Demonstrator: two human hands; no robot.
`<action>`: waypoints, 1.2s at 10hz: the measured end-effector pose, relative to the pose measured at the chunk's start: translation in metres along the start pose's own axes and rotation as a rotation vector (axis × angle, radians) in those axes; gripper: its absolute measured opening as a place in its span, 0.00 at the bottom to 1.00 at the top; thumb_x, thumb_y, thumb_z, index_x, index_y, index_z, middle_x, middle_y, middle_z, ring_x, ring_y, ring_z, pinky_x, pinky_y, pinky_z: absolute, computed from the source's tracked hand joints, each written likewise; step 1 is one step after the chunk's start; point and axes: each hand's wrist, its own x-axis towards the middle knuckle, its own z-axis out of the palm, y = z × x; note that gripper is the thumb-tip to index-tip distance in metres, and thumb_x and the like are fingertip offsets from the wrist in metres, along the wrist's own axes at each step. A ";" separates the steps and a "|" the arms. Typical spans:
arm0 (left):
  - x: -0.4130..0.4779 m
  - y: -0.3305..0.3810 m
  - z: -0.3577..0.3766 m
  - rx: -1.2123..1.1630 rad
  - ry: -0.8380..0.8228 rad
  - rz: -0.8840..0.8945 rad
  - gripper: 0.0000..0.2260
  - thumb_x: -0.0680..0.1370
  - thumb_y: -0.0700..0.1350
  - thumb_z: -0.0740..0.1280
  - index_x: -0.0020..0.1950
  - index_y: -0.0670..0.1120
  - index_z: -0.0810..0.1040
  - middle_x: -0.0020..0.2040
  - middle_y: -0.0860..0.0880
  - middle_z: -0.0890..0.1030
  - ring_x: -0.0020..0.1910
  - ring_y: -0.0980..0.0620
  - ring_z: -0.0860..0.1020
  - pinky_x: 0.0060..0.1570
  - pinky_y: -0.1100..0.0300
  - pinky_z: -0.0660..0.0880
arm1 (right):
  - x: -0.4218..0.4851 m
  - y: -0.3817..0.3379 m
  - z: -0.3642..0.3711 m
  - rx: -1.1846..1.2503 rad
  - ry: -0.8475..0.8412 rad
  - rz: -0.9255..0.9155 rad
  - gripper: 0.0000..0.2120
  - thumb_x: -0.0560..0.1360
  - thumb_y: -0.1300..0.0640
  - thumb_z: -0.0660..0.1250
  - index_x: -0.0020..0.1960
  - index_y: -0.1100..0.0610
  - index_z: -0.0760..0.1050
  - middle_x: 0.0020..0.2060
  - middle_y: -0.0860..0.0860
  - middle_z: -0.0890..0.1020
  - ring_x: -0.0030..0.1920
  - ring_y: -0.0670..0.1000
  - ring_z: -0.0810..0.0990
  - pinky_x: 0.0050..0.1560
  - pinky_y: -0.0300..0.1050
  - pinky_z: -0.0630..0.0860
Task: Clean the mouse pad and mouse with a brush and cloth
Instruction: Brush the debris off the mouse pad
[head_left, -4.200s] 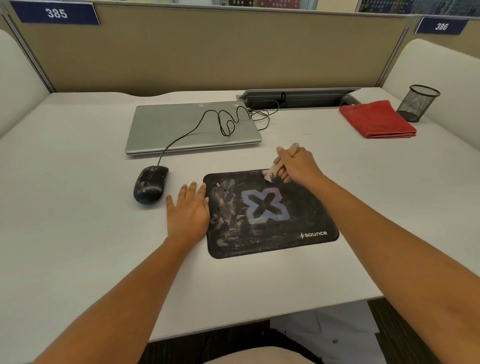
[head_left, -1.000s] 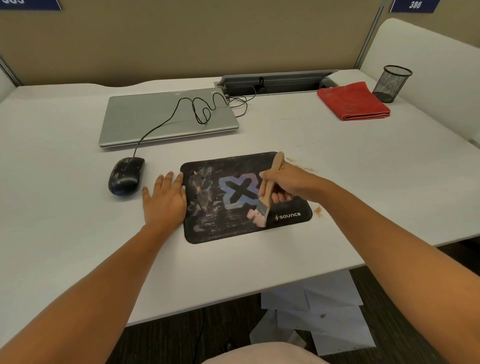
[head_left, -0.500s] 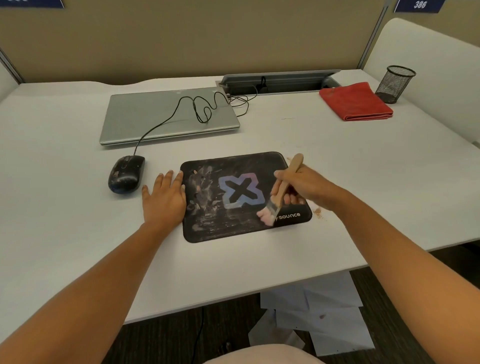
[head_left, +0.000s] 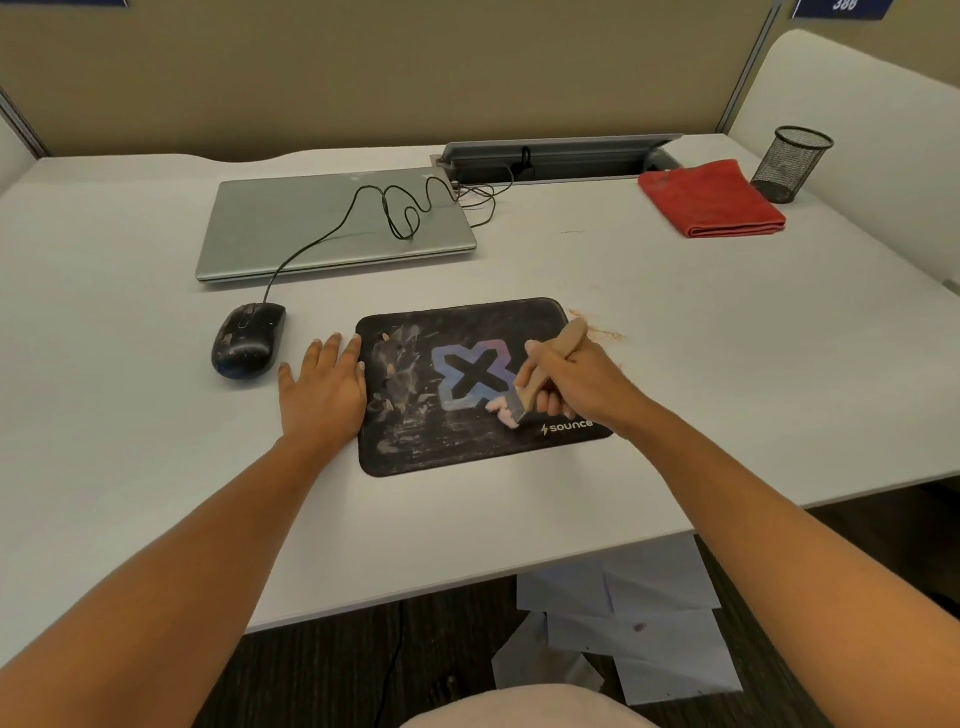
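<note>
Though dusty, pad (head_left: 457, 452) beneath wooden brush (head_left: 568, 339)

A closed silver laptop (head_left: 270, 223) lies on the white desk (head_left: 727, 364), a black mesh cup (head_left: 792, 163) far right.

White surface (head_left: 727, 364) backed by a tan fabric partition (head_left: 363, 78). White curved side panel (head_left: 857, 104) at right, blue number tag (head_left: 841, 8) above it. Grey cable hatch (head_left: 561, 156) propped open at the rear edge. Dark wood-grain floor (head_left: 322, 670) with pale paper sheets (head_left: 649, 634) scattered on it. Even, soft light.
</note>
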 end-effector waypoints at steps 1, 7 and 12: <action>0.000 0.000 -0.001 0.000 -0.003 -0.003 0.22 0.82 0.51 0.45 0.76 0.50 0.52 0.77 0.47 0.55 0.76 0.47 0.51 0.72 0.43 0.48 | -0.002 0.003 -0.012 0.085 0.033 0.036 0.22 0.81 0.52 0.53 0.38 0.62 0.78 0.26 0.53 0.76 0.20 0.42 0.73 0.22 0.29 0.67; -0.002 0.001 -0.002 -0.013 -0.015 -0.015 0.21 0.82 0.50 0.45 0.76 0.50 0.52 0.77 0.47 0.55 0.76 0.47 0.51 0.72 0.42 0.48 | -0.010 0.011 0.024 0.157 0.147 -0.031 0.20 0.80 0.50 0.53 0.35 0.57 0.75 0.27 0.51 0.76 0.26 0.46 0.75 0.27 0.29 0.71; 0.000 -0.001 0.000 -0.020 0.001 0.000 0.21 0.82 0.50 0.45 0.76 0.50 0.53 0.77 0.47 0.55 0.76 0.46 0.51 0.72 0.41 0.48 | -0.027 0.010 0.041 0.007 0.447 -0.108 0.23 0.81 0.54 0.52 0.31 0.58 0.73 0.25 0.51 0.76 0.26 0.45 0.75 0.30 0.32 0.73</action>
